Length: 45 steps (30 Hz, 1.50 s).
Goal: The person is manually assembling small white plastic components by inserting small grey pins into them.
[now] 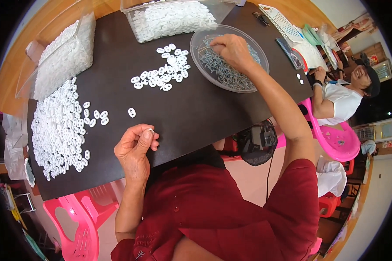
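My left hand (pixel 136 148) is at the table's near edge, its thumb and fingertips pinched on a small white plastic piece (pixel 150 129), mostly hidden by the thumb. Reaching out over a round clear bowl (pixel 197 69), my right hand (pixel 233 50) has its fingers closed among grey metal screws (pixel 225 71); whether it grips one is hidden. A single white oval piece with two holes (pixel 132 112) lies just beyond my left hand. Similar pieces form a loose group (pixel 164 75) left of the bowl and a large heap (pixel 59 126) at the table's left.
Clear bins of white pieces stand at the far left (pixel 76 48) and far middle (pixel 174 19). A phone (pixel 290 53) and a white perforated tray (pixel 283 21) lie at the far right. Another person (pixel 335 102) sits beyond the right end, near a pink chair (pixel 337 139).
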Each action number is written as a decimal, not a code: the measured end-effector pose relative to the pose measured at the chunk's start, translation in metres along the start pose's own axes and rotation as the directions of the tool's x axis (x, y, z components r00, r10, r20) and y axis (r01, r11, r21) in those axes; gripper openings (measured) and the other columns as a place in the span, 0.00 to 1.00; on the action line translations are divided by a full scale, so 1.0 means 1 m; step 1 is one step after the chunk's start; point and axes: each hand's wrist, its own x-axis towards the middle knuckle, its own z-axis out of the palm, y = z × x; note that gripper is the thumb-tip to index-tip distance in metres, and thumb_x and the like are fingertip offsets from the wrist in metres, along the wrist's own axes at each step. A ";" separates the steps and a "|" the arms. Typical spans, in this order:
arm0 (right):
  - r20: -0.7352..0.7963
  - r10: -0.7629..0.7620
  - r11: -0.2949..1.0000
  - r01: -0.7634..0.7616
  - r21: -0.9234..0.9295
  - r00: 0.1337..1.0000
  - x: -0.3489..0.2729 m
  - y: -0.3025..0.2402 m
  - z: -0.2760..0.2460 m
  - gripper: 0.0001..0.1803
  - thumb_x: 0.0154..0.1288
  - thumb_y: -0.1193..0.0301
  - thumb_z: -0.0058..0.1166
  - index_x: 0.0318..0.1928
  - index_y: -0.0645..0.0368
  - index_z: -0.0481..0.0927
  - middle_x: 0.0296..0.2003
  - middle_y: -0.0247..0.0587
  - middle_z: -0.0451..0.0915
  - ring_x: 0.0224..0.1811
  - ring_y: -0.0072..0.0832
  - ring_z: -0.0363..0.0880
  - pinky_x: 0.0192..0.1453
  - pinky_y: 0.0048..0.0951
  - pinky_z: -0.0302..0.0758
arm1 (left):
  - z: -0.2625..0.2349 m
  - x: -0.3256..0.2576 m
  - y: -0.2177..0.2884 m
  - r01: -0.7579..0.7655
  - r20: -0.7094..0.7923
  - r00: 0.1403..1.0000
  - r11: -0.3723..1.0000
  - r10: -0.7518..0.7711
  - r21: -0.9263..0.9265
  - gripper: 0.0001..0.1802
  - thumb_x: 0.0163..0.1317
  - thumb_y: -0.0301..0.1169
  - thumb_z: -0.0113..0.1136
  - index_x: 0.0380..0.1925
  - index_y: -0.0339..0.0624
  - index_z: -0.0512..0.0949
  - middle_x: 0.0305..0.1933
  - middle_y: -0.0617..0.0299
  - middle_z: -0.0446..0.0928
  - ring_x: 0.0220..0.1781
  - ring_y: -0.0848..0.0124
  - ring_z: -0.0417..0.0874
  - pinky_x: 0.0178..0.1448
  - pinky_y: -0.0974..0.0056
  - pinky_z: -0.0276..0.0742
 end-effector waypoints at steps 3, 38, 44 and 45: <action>-0.038 0.024 0.996 -0.020 0.092 0.999 0.015 0.002 0.016 0.09 0.50 0.71 0.56 0.33 0.56 0.84 0.30 0.49 0.82 0.35 0.44 0.80 0.42 0.38 0.74 | 0.000 -0.001 -0.001 -0.014 -0.006 1.000 1.000 0.014 -0.006 0.07 0.59 0.25 0.60 0.34 0.31 0.78 0.27 0.57 0.78 0.24 0.76 0.75 0.29 0.74 0.73; 0.266 -0.071 0.653 -0.157 0.741 0.961 -0.077 -0.176 -0.001 0.06 0.54 0.80 0.59 0.34 0.61 0.79 0.30 0.28 0.77 0.33 0.12 0.73 0.37 0.16 0.69 | -0.007 -0.003 0.012 0.044 0.003 0.999 0.979 -0.045 -0.198 0.06 0.60 0.23 0.57 0.36 0.31 0.78 0.27 0.57 0.79 0.24 0.77 0.76 0.28 0.75 0.71; 0.330 -0.165 0.585 -0.177 0.791 0.930 -0.077 -0.192 0.010 0.10 0.54 0.81 0.59 0.38 0.63 0.77 0.33 0.31 0.78 0.35 0.16 0.75 0.39 0.18 0.70 | -0.013 -0.007 0.016 -0.006 -0.018 1.000 0.979 0.003 -0.203 0.06 0.61 0.23 0.56 0.36 0.32 0.77 0.27 0.58 0.78 0.24 0.78 0.76 0.28 0.76 0.71; 0.340 -0.166 0.590 -0.183 0.786 0.926 -0.076 -0.193 0.012 0.10 0.53 0.81 0.59 0.38 0.63 0.77 0.33 0.32 0.78 0.35 0.16 0.75 0.39 0.18 0.70 | -0.014 -0.007 0.016 -0.009 -0.015 1.000 0.979 0.006 -0.202 0.06 0.61 0.23 0.56 0.36 0.32 0.77 0.27 0.59 0.78 0.24 0.78 0.76 0.28 0.76 0.71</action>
